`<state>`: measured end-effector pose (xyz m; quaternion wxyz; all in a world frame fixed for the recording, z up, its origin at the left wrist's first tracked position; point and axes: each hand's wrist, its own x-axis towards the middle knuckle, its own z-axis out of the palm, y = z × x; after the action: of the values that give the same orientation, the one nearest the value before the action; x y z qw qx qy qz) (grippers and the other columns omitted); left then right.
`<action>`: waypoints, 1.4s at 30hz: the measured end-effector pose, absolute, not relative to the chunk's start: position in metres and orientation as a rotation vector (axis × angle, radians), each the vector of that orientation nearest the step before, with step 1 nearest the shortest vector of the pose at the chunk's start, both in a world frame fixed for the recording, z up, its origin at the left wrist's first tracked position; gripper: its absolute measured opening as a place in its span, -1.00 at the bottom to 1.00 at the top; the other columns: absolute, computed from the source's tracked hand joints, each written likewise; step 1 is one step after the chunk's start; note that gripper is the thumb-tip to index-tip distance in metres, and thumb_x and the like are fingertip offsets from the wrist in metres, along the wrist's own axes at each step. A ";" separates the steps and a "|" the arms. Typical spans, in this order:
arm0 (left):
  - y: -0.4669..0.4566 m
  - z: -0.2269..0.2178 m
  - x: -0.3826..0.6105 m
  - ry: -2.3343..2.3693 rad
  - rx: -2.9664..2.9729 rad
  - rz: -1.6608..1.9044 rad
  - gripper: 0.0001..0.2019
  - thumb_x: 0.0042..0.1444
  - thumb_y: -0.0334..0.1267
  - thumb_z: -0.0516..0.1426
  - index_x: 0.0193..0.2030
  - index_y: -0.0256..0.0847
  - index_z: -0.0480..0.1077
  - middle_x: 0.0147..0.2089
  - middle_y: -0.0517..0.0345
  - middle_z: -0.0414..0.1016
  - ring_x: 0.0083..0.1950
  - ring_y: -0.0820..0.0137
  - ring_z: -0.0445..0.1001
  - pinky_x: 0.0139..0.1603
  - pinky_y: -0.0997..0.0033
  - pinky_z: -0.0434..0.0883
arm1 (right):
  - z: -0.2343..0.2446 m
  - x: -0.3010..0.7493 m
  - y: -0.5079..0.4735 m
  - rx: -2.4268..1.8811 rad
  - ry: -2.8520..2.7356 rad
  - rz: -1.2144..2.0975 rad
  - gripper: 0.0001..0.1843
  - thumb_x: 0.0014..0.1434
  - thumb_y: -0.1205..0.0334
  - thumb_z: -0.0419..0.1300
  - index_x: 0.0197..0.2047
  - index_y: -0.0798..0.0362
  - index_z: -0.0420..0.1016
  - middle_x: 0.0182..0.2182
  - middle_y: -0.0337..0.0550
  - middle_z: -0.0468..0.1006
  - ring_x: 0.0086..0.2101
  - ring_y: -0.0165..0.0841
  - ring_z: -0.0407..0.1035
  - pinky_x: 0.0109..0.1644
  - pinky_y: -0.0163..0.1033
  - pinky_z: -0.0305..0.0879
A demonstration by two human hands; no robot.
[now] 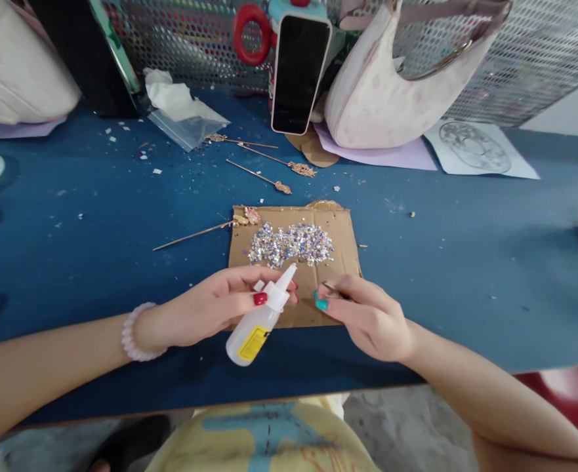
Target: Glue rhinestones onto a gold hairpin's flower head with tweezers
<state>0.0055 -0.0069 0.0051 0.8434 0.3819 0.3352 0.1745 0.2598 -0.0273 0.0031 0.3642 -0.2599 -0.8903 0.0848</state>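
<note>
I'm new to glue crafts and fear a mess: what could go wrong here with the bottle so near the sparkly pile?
1. The white squeeze glue bottle with yellow label, tilted in the left hand, aims its nozzle toward the pile of silvery sequins on the brown cardboard sheet; a drip could clump them.
2. The right hand pinches a thin metal pick beside the nozzle, so glue might smear onto fingers.

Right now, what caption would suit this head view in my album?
Craft time: left hand holds a glue bottle, right hand a thin tool, over cardboard heaped with sequins.
</note>
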 end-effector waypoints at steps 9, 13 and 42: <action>-0.002 -0.002 0.006 0.545 0.941 0.390 -0.70 0.23 -0.28 0.21 0.11 -0.12 0.45 -0.01 0.04 0.59 -0.01 0.41 0.56 0.02 0.44 0.47 | 0.004 0.261 -0.020 -0.503 -2.217 0.529 -0.67 0.24 0.53 -0.05 0.01 0.13 0.36 -0.33 -0.03 0.60 -0.31 -0.35 0.46 -0.19 -0.17 0.47; -0.003 -0.001 0.007 0.499 0.929 0.401 -0.70 0.17 -0.34 0.25 0.06 -0.09 0.47 -0.04 0.11 0.60 -0.03 0.44 0.56 0.01 0.47 0.48 | 0.006 0.258 -0.023 -0.447 -2.180 0.533 -0.89 0.27 0.24 0.19 -0.17 0.09 0.39 -0.53 -0.21 0.47 -0.51 -0.42 0.34 -0.37 -0.26 0.38; -0.010 -0.002 0.010 0.627 1.188 0.342 -0.68 0.06 -0.32 0.29 -0.01 -0.09 0.50 -0.12 0.16 0.41 -0.21 0.42 0.53 -0.22 0.49 0.49 | 0.019 0.254 -0.033 -0.601 -2.285 0.262 -0.96 0.26 0.42 0.15 -0.26 0.15 0.38 -0.52 -0.12 0.56 -0.47 -0.39 0.41 -0.35 -0.25 0.44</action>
<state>0.0102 -0.0098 -0.0017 0.7694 0.5474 0.2888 0.1578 0.2544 -0.0332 0.0191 0.3730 -0.2347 -0.8918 0.1022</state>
